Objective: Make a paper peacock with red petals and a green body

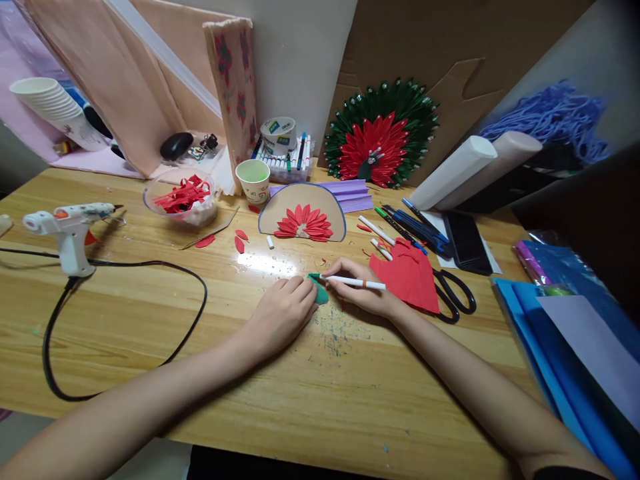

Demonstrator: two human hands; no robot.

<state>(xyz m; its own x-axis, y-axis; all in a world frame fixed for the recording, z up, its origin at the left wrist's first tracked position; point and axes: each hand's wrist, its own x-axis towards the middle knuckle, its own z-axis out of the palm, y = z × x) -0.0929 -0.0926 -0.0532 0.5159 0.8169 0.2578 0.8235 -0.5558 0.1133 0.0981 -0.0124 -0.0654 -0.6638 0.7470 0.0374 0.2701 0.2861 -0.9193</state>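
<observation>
The right hand (pixel 357 285) is closed around a white marker (pixel 367 284), its tip on green paper (pixel 321 295) at the middle of the wooden table (pixel 310 407). The left hand (pixel 284 307) lies over the paper, fingers together; whether it pinches is hidden. Toward the back edge: a cardboard half-circle (pixel 313 197) with red petals (pixel 303 219).

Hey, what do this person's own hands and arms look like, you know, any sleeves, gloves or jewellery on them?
The left hand and right hand are both ungloved, with no watch or bracelet at either wrist and no ring that shows. Both forearms are bare. A black sleeve edge shows near the right elbow; no sleeve is visible on the left arm.
</observation>
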